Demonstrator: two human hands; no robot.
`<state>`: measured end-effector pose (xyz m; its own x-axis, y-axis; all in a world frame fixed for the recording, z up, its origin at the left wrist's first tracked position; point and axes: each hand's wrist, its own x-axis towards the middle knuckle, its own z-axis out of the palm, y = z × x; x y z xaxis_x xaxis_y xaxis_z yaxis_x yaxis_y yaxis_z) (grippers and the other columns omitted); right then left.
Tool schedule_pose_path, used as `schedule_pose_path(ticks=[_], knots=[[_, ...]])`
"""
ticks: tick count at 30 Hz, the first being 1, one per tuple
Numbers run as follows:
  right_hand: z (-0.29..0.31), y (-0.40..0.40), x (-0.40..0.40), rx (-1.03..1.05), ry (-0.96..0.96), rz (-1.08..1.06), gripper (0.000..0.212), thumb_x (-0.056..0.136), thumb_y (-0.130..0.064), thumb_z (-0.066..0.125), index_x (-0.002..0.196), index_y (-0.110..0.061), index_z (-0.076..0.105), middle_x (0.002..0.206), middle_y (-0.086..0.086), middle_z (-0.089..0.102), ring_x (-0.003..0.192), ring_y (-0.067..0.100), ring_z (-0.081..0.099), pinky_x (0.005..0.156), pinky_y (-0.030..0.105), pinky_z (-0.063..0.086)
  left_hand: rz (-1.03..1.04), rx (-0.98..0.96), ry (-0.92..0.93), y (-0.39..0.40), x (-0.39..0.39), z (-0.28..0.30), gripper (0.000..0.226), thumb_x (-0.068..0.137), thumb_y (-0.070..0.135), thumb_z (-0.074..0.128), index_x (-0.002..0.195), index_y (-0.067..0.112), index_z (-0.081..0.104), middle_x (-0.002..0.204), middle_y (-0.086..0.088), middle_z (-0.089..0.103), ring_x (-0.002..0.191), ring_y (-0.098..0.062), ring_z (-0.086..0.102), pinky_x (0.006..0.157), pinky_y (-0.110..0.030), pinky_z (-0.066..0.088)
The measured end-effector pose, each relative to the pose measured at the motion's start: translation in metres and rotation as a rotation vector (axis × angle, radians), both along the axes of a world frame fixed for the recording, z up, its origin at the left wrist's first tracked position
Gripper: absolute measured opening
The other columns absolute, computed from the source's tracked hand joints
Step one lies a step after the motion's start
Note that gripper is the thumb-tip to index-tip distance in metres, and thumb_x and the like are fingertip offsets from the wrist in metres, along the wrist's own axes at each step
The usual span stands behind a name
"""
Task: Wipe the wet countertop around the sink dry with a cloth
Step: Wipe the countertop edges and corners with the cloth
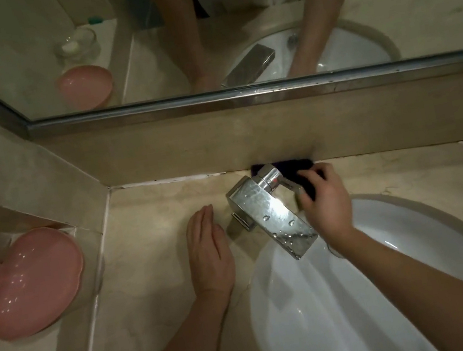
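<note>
A person leans over a beige marble countertop [151, 251] with a white oval sink [368, 290]. Their right hand [326, 205] grips a dark cloth [297, 171], pushed into the far strip behind the chrome faucet [270, 211], against the backsplash. Their left hand [209, 247] rests flat, fingers together, left of the faucet. Droplets remain on the faucet; wiping looks midway, with the right side seemingly still to do.

Two hands [209, 250] [326, 205], one dark cloth [297, 170], one faucet [271, 214], one sink [368, 290], one pink dish [32, 281], one mirror [197, 26].
</note>
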<state>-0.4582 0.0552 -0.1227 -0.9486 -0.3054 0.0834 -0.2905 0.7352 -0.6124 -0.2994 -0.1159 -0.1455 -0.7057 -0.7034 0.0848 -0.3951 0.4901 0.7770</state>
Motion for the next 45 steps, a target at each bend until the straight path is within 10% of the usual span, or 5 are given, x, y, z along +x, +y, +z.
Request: schedule_pose_path(ticks=[13, 18, 31, 40, 45], knots=[[0.008, 0.040, 0.000, 0.148, -0.026, -0.121, 0.029, 0.091, -0.021, 0.066, 0.120, -0.015, 0.067, 0.116, 0.012, 0.052, 0.091, 0.037, 0.062, 0.067, 0.032, 0.040, -0.005, 0.051, 0.033, 0.001, 0.003, 0.001, 0.053, 0.102, 0.034, 0.029, 0.143, 0.011, 0.053, 0.147, -0.001, 0.051, 0.141, -0.019, 0.040, 0.119, -0.041, 0.031], [-0.001, 0.007, 0.123, 0.006, -0.244, 0.255, 0.026, 0.085, -0.023, 0.063, 0.110, -0.020, 0.071, 0.110, 0.005, 0.065, 0.095, 0.029, 0.066, 0.070, 0.031, 0.043, -0.072, 0.097, 0.022, 0.001, 0.005, 0.009, 0.047, 0.101, 0.026, 0.034, 0.141, 0.011, 0.053, 0.145, 0.001, 0.049, 0.141, -0.015, 0.037, 0.119, -0.038, 0.030], [0.075, -0.035, 0.179, -0.671, -0.837, 0.296, 0.044, 0.097, -0.014, 0.065, 0.134, -0.036, 0.055, 0.121, -0.018, 0.064, 0.106, -0.003, 0.063, 0.082, 0.013, 0.050, 0.066, 0.997, 0.181, 0.022, 0.095, 0.066, 0.041, 0.087, 0.051, 0.066, 0.121, 0.029, 0.068, 0.118, 0.002, 0.073, 0.114, -0.018, 0.067, 0.101, -0.039, 0.052], [-0.004, 0.014, 0.279, -0.022, -0.229, 0.178, 0.053, 0.097, -0.046, 0.044, 0.138, -0.014, 0.053, 0.135, 0.016, 0.059, 0.117, 0.034, 0.062, 0.092, 0.045, 0.054, 0.162, -0.162, -0.318, -0.053, 0.071, 0.050, 0.075, 0.094, 0.059, 0.051, 0.157, 0.031, 0.023, 0.158, -0.013, 0.030, 0.141, -0.034, 0.035, 0.111, -0.052, 0.038], [-0.036, 0.022, 0.295, 0.053, -0.058, 0.218, 0.066, 0.103, -0.057, 0.020, 0.129, -0.003, 0.046, 0.116, 0.025, 0.069, 0.110, 0.026, 0.052, 0.116, 0.015, 0.019, -0.145, -0.460, -0.447, -0.050, 0.072, 0.009, 0.058, 0.103, 0.047, 0.030, 0.154, 0.022, 0.035, 0.165, -0.009, 0.022, 0.150, -0.036, 0.018, 0.119, -0.053, 0.025]])
